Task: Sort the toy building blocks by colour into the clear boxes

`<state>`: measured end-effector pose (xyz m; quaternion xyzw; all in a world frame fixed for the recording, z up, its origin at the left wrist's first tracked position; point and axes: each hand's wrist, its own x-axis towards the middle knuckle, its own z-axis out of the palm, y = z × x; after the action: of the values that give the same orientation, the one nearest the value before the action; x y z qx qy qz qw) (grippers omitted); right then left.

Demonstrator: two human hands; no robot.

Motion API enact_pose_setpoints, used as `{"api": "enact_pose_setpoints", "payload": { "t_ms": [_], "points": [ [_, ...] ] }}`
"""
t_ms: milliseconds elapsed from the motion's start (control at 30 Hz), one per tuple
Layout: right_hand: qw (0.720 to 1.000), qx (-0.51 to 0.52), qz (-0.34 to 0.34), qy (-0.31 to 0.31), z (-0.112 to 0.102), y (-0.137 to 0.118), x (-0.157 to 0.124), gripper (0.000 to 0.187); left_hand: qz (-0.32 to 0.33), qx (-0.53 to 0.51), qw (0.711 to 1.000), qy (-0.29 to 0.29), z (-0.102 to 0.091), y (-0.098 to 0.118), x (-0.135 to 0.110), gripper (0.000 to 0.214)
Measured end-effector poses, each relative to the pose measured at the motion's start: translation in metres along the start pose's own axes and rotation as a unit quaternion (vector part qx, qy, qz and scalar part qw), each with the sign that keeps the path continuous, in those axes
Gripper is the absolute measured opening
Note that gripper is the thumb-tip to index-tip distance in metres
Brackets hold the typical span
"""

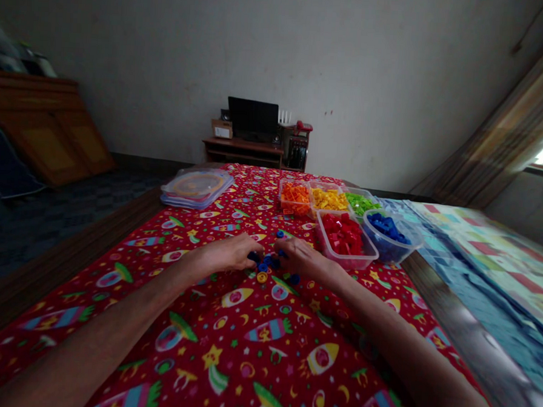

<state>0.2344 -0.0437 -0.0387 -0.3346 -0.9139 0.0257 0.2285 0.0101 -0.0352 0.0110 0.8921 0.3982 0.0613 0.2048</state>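
Both hands meet over a small group of blue pieces [263, 267] on the red patterned cloth. My left hand [238, 251] is curled, its thumb and fingers closed round a dark, roundish piece [253, 256]. Facing it, my right hand [299, 256] has its fingertips closed on a small blue piece [281, 253]. A yellow round piece [261, 278] lies just in front of the group. One loose blue piece [279, 234] sits behind the hands, and a dark blue one [294, 279] rests below my right hand. Their exact kind is too small to make out.
Right of the hands stand clear plastic tubs with orange [294, 195], yellow [329, 199], green [361, 203], red [342, 234] and blue pieces [388, 228]. Stacked lids [197, 187] lie at the table's left. A monitor [253, 119] stands by the wall; a bed [487, 257] adjoins the right edge.
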Motion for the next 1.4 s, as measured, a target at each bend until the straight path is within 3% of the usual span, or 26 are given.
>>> {"api": "enact_pose_setpoints", "payload": {
  "t_ms": [100, 167, 300, 500, 667, 800, 900, 967, 1100, 1167, 1267, 1333, 1400],
  "points": [
    [0.997, 0.036, 0.061, -0.02, -0.011, -0.009, 0.004, 0.008, -0.042, -0.051, 0.998, 0.001, -0.009, -0.006, 0.002, 0.016],
    [0.991, 0.082, 0.105, -0.018, -0.016, -0.015, 0.01, 0.01, -0.076, -0.118, 0.989, 0.038, -0.012, -0.011, 0.005, 0.022],
    [0.975, 0.138, 0.171, 0.039, -0.017, -0.02, 0.019, 0.018, -0.086, -0.281, 0.95, 0.104, -0.004, -0.014, 0.013, 0.029],
    [0.98, 0.119, 0.129, 0.095, -0.008, -0.024, 0.018, 0.04, -0.071, -0.479, 0.868, 0.107, 0.019, -0.003, 0.02, 0.042],
    [0.978, 0.137, 0.136, 0.075, -0.012, -0.029, 0.018, 0.034, -0.096, -0.516, 0.839, 0.142, 0.025, 0.006, 0.021, 0.045],
    [0.977, 0.17, 0.103, 0.077, -0.013, -0.03, 0.018, 0.028, -0.106, -0.534, 0.828, 0.139, 0.03, 0.012, 0.024, 0.064],
    [0.984, 0.15, 0.081, 0.06, -0.018, -0.027, 0.018, 0.021, -0.102, -0.516, 0.843, 0.111, 0.031, 0.015, 0.026, 0.068],
    [0.987, 0.119, 0.076, 0.071, -0.032, -0.021, 0.018, 0.014, -0.087, -0.47, 0.871, 0.117, 0.024, 0.014, 0.025, 0.062],
    [0.98, 0.001, 0.153, 0.127, -0.084, 0.005, 0.009, 0.015, -0.082, -0.289, 0.94, 0.163, -0.002, 0.0, 0.016, 0.041],
    [0.956, -0.087, 0.227, 0.164, -0.115, 0.027, -0.004, 0.015, -0.084, -0.201, 0.964, 0.15, -0.014, -0.012, 0.01, 0.031],
    [0.908, -0.179, 0.327, 0.192, -0.151, 0.066, -0.037, 0.02, -0.082, -0.102, 0.989, 0.063, -0.019, -0.026, 0.005, 0.02],
    [0.877, -0.206, 0.393, 0.182, -0.164, 0.093, -0.064, 0.025, -0.084, -0.055, 0.995, 0.001, -0.013, -0.03, 0.006, 0.017],
    [0.86, -0.215, 0.435, 0.161, -0.168, 0.116, -0.09, 0.029, -0.094, -0.016, 0.995, -0.019, -0.003, -0.03, 0.009, 0.018]
  ]
}}
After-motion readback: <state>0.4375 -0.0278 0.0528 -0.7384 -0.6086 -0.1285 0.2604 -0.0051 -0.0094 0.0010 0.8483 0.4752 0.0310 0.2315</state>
